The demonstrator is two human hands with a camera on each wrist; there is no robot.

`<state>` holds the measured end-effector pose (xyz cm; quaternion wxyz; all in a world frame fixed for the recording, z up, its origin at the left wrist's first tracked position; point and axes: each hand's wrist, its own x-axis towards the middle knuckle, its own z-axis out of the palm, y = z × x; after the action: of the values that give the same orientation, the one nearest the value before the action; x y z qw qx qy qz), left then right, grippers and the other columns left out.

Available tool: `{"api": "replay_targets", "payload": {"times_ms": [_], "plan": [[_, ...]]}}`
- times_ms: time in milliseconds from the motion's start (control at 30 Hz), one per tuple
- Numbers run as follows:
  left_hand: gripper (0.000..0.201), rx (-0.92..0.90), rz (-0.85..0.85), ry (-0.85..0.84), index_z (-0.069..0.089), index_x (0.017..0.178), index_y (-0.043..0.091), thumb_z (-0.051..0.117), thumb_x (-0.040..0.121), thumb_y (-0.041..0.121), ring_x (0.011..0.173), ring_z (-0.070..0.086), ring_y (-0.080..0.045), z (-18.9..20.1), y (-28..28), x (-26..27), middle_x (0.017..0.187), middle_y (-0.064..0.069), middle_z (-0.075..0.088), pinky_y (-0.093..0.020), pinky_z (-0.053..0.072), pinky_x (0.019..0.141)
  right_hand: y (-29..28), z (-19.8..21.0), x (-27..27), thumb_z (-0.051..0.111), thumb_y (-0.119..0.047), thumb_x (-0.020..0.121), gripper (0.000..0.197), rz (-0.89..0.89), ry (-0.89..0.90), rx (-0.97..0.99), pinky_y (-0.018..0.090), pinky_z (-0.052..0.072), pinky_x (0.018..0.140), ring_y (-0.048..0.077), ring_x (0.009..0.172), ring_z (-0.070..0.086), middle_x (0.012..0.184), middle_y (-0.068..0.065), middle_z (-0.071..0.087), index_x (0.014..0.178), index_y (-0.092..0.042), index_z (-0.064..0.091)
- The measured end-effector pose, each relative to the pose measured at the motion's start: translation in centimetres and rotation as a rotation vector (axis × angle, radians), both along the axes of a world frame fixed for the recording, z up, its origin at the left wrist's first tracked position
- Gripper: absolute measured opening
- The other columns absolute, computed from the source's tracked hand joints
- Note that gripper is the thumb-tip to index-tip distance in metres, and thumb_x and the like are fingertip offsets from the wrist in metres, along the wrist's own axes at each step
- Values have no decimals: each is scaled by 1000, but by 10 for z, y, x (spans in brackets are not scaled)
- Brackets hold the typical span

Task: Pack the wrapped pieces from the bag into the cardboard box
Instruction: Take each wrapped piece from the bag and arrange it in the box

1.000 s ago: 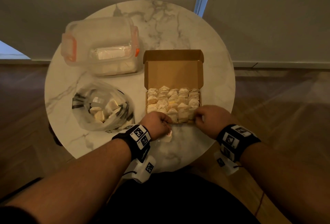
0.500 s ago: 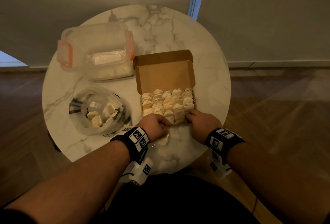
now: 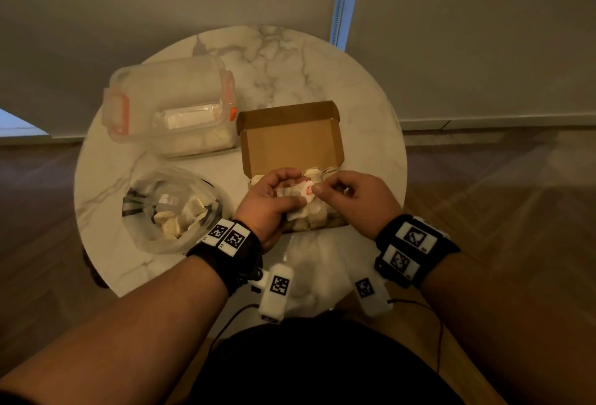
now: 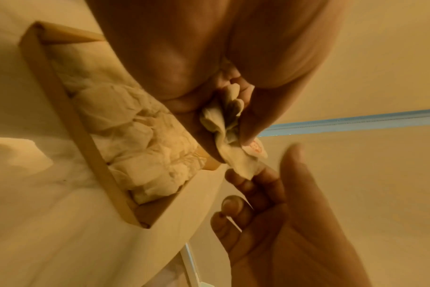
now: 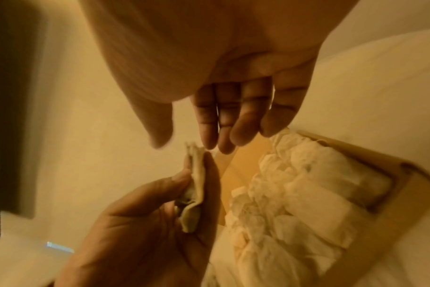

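The open cardboard box (image 3: pixel 292 143) sits on the round marble table (image 3: pixel 283 66), its tray packed with several pale wrapped pieces (image 5: pixel 307 194). Above the box's near half, my left hand (image 3: pixel 287 191) pinches one crumpled wrapped piece (image 3: pixel 296 193) with a red mark between thumb and fingers; the left wrist view shows that piece (image 4: pixel 230 136) folded in the pinch. My right hand (image 3: pixel 325 188) is beside it, fingers loosely extended, fingertips (image 5: pixel 209 139) at the wrapper's tip without closing on it. The clear bag (image 3: pixel 171 208) with more pieces lies to the left.
A clear lidded plastic container (image 3: pixel 171 108) with orange clips stands at the back left of the table. The box lid stands upright behind the tray. Wooden floor surrounds the table; its near edge is close to my body.
Both hands have risen from the box's near edge to above the tray. The left hand has lifted the piece that lay on the table beneath it, and the right hand has opened toward it.
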<state>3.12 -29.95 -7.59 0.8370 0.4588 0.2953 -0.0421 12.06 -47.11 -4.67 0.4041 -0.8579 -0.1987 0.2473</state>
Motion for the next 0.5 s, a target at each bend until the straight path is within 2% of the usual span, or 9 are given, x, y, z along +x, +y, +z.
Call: {"api": "replay_targets", "payload": {"times_ms": [67, 133, 267, 400, 500], "plan": [[49, 13, 25, -20, 64, 112, 12, 69, 74, -18, 98, 70, -26, 3, -4, 5, 111, -11, 71, -40, 61, 80, 4, 4, 3, 76, -48, 84, 17, -33, 25, 12, 22, 48, 68, 1, 76, 62, 83, -13, 69, 84, -32, 72], [48, 10, 35, -15, 65, 111, 12, 71, 70, -13, 100, 69, -29, 6, -5, 8, 115, -16, 69, -44, 60, 84, 6, 5, 7, 79, -39, 83, 11, -61, 43, 18, 30, 54, 70, 5, 75, 64, 81, -11, 70, 84, -31, 71], [38, 2, 15, 29, 65, 108, 12, 59, 86, -19, 90, 69, -30, 9, -3, 7, 107, -19, 67, -42, 63, 77, 5, 6, 11, 76, -35, 88, 9, -159, 151, 137, 46, 63, 73, 18, 76, 72, 81, -1, 74, 89, -26, 73], [37, 25, 21, 70, 67, 106, 11, 60, 86, -19, 98, 66, -37, 8, 1, 2, 113, -22, 65, -45, 61, 81, 4, 13, 10, 71, -19, 95, 7, -244, 291, 280, 45, 64, 74, 22, 80, 75, 88, 6, 77, 99, -13, 71], [38, 29, 49, 77, 69, 106, 13, 62, 85, -18, 96, 68, -34, 7, 2, 0, 109, -18, 69, -46, 60, 83, 4, 15, 11, 70, -12, 94, 4, -343, 417, 402, 43, 62, 76, 21, 81, 73, 90, 9, 77, 97, -9, 70]]}}
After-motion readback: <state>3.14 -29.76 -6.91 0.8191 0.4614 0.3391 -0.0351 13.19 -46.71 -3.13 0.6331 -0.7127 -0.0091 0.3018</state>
